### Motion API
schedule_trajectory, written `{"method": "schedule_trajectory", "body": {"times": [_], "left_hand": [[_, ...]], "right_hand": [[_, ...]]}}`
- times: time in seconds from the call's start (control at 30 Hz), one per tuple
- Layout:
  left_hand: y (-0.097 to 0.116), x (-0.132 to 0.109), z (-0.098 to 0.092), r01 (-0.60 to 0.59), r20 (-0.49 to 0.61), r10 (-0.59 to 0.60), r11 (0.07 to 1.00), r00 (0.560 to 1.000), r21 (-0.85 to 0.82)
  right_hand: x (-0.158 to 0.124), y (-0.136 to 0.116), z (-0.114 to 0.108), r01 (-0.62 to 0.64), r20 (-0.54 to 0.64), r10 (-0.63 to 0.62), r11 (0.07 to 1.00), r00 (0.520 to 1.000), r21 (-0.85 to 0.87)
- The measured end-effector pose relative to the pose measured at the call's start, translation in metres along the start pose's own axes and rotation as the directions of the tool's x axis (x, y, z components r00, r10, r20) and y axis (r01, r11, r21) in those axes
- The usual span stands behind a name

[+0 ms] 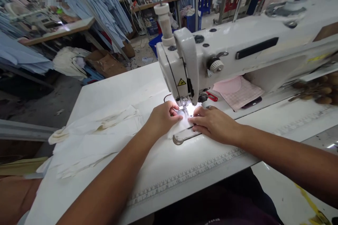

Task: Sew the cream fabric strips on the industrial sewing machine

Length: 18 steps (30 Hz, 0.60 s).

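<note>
A white sewing machine (182,66) stands on a white table (158,168), its lamp lighting the needle area. Just left of the presser foot (185,109), my left hand (162,117) has its fingers curled and pressed together on a small white cloth (175,123). On the other side, my right hand (215,124) rests by the needle plate, fingertips down on the cloth's right edge with slight gaps between the fingers. Glare blurs the cloth under the foot. White fabric pieces (105,137) lie in a loose pile to the left of my left hand.
Pink checked cloth (237,93) lies under the machine arm, near a red tool (211,96). A printed ruler (195,175) runs along the front edge. Brown round items (323,89) sit at far right. Hanging blue garments (102,7) and other worktables stand behind.
</note>
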State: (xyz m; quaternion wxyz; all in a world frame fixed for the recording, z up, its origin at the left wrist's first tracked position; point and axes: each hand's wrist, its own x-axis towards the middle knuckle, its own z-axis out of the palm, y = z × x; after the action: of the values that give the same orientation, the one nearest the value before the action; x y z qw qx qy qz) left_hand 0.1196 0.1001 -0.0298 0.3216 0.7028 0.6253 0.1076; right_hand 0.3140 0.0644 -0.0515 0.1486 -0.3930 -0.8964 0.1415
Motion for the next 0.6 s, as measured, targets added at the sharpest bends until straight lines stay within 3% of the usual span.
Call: {"method": "schedule_trajectory", "body": {"times": [0.6], "left_hand": [[0.0035,0.0055,-0.0058,-0.051,-0.025,0.051,0.999,0.998,-0.017]], "right_hand": [[0.0048,0.0014,-0.0002,-0.085,0.031,0.085,0.996,0.996,-0.018]]}}
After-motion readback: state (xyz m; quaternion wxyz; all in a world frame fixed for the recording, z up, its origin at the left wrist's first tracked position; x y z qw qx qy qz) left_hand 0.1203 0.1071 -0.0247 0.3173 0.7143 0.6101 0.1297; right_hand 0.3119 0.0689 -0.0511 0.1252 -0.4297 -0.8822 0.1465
